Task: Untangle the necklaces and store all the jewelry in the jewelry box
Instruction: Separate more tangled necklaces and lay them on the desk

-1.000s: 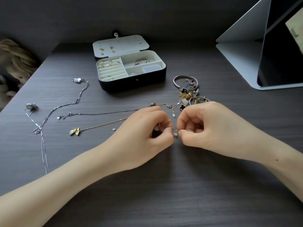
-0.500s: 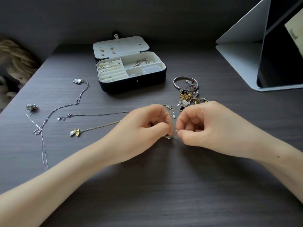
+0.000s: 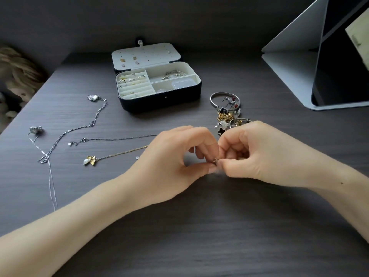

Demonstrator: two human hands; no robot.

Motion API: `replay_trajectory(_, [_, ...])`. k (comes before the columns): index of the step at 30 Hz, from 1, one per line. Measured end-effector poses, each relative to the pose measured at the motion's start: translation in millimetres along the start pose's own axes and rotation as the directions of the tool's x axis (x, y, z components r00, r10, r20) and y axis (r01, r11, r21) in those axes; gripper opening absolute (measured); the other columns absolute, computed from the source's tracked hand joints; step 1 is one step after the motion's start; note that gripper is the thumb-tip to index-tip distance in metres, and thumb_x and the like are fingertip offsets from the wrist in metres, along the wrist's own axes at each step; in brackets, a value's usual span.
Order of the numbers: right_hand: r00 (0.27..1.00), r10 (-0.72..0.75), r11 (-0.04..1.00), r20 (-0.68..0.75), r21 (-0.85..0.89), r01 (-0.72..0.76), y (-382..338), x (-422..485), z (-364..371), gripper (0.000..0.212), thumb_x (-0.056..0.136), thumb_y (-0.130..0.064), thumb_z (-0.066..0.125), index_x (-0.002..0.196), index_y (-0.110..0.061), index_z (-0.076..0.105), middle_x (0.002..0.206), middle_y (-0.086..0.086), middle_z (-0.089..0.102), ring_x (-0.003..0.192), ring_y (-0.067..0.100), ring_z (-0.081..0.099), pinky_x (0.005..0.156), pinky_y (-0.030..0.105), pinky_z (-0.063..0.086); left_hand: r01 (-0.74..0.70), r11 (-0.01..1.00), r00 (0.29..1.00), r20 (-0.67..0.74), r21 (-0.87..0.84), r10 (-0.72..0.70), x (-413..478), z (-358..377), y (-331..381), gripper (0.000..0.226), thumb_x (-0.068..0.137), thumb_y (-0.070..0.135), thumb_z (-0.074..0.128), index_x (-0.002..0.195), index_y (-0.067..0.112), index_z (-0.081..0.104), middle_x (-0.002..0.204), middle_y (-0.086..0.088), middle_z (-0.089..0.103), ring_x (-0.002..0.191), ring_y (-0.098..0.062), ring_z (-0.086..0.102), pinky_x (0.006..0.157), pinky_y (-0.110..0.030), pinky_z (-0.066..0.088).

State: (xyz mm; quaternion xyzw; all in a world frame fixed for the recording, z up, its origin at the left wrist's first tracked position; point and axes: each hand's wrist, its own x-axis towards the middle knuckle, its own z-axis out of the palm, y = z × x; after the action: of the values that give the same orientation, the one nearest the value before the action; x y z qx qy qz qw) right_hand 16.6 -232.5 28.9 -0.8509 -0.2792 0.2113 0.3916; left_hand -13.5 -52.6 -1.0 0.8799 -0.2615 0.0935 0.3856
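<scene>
My left hand and my right hand meet at the table's middle, both pinching a small clasp or knot of chain between fingertips. A silver necklace and a gold necklace with a pearl-and-leaf pendant run left from under my left hand. Further left lie a silver chain with a pale pendant and a thin one with a silver pendant, crossing each other. The black jewelry box stands open behind, holding rings, earrings and a bracelet.
A pile of bracelets, charms and earrings lies just behind my right hand. A grey tablet stand with a dark screen fills the back right. A blurred stuffed toy sits beyond the table's left edge.
The two necklace chains slid right under my left hand, and the chain end behind my fingers is now hidden. Both hands stay pinched together, the fingertips shifted slightly.
</scene>
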Motion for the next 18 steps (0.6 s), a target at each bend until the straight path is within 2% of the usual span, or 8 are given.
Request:
replay_trajectory(7, [1.000, -0.019, 0.997, -0.012, -0.073, 0.018, 0.8, -0.2, 1.4, 0.012, 0.075, -0.011, 0.066, 0.066, -0.019, 0.063, 0.052, -0.009, 0.057, 0.046, 0.001, 0.047, 0.048, 0.010, 0.037, 0.034, 0.996, 0.999, -0.010, -0.079, -0.035, -0.8, -3.6, 1.9, 0.013, 0.073, 0.011, 0.069, 0.080, 0.020, 0.062, 0.073, 0.015, 0.061, 0.072, -0.010, 0.058, 0.070, -0.023, 0.045])
replay_trajectory(9, [1.000, -0.023, 0.997, -0.009, -0.079, 0.022, 0.7, -0.5, 0.8, 0.012, 0.074, -0.011, 0.066, 0.066, -0.020, 0.063, 0.052, -0.010, 0.057, 0.046, 0.001, 0.047, 0.048, 0.010, 0.037, 0.061, 0.991, 0.998, 0.029, -0.115, -0.058, -1.5, -2.3, 2.4, 0.013, 0.075, 0.010, 0.063, 0.082, 0.020, 0.060, 0.075, 0.012, 0.061, 0.075, -0.011, 0.058, 0.072, -0.022, 0.046])
replay_trajectory(13, [0.999, -0.030, 0.995, -0.017, -0.097, 0.028, 0.6, -0.2, 1.3, 0.013, 0.074, -0.011, 0.066, 0.064, -0.020, 0.062, 0.052, -0.009, 0.057, 0.046, 0.001, 0.046, 0.048, 0.011, 0.036, 0.214, 0.921, 0.973, 0.154, -0.326, -0.172, -2.2, 1.0, 1.7, 0.014, 0.080, 0.012, 0.053, 0.089, 0.021, 0.056, 0.079, 0.008, 0.060, 0.077, -0.013, 0.056, 0.075, -0.025, 0.045])
replay_trajectory(15, [0.999, -0.030, 0.995, -0.030, -0.096, 0.027, 1.1, 0.6, 2.0, 0.013, 0.073, -0.012, 0.065, 0.064, -0.021, 0.062, 0.052, -0.009, 0.056, 0.046, 0.002, 0.046, 0.048, 0.013, 0.037, 0.261, 0.880, 0.962, 0.179, -0.398, -0.204, -2.8, 1.4, 1.8, 0.012, 0.082, 0.015, 0.050, 0.091, 0.021, 0.055, 0.078, 0.011, 0.058, 0.073, -0.010, 0.053, 0.072, -0.022, 0.043])
replay_trajectory(18, [0.998, -0.040, 0.993, -0.047, -0.110, 0.034, 1.7, 0.5, 3.9, 0.015, 0.073, -0.013, 0.066, 0.062, -0.022, 0.061, 0.052, -0.009, 0.056, 0.046, 0.002, 0.046, 0.049, 0.013, 0.037, 0.253, 0.867, 0.965, 0.171, -0.430, -0.197, -2.6, 2.9, 3.5, 0.011, 0.085, 0.016, 0.049, 0.094, 0.019, 0.053, 0.077, 0.013, 0.057, 0.068, -0.004, 0.052, 0.068, -0.014, 0.040])
